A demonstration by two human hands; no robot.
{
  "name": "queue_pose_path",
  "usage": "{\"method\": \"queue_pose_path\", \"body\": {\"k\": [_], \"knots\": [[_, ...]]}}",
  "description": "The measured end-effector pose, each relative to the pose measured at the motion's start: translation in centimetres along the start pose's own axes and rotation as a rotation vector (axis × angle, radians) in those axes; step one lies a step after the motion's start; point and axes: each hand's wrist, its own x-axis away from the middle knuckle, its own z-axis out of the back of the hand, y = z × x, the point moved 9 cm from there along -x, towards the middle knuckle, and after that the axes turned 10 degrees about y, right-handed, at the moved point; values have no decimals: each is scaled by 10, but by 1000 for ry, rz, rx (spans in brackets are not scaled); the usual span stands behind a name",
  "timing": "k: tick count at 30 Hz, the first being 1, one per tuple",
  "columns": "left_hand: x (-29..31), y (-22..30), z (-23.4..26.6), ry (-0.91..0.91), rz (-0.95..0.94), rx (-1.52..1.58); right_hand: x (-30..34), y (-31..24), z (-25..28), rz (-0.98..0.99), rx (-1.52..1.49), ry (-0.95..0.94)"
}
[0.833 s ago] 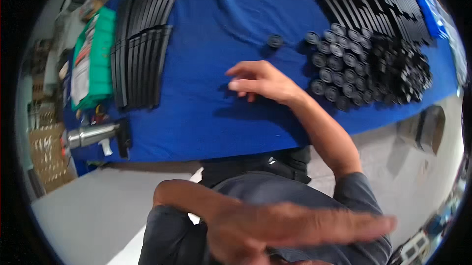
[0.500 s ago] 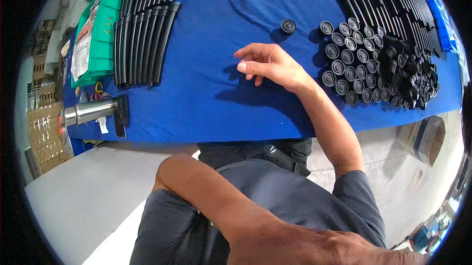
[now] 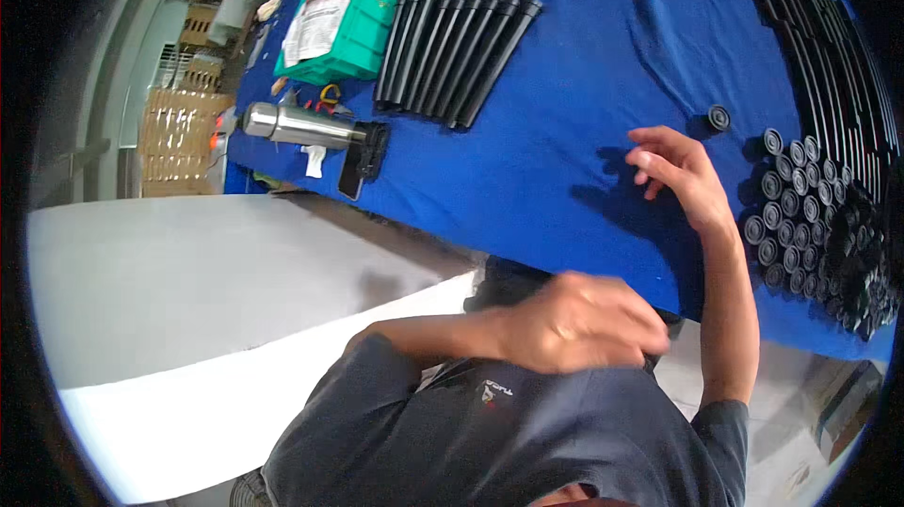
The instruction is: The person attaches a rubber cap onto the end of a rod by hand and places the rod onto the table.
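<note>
My right hand (image 3: pixel 683 173) hovers above the blue cloth with loosely bent fingers apart and nothing in them. A single round black cap (image 3: pixel 718 118) with ringed top lies just beyond it. To its right stand several rows of similar black caps (image 3: pixel 772 215), close together. My left hand (image 3: pixel 584 323) is in front of my torso, below the table's near edge, its fingers smeared by motion. I see nothing held in it.
Black tubes (image 3: pixel 461 55) lie side by side at the far left, with more black tubes (image 3: pixel 829 64) at the far right. A green crate (image 3: pixel 367 27) stands left, near a steel flask (image 3: pixel 301 125) and a phone (image 3: pixel 352 174). Loose black parts (image 3: pixel 862 257) are heaped at the right.
My left hand has moved from close at the bottom of the view to in front of my torso. The view has swung left, and my right hand keeps a similar pose over the cloth.
</note>
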Motion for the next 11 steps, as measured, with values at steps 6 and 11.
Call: {"method": "queue_pose_path", "body": {"k": [6,11], "knots": [[105,-38,236,878,152,-1164,-2,2,-4,-4,-6,-11],[174,-72,331,841,353,-1757,2,-1,6,-7,1,30]]}}
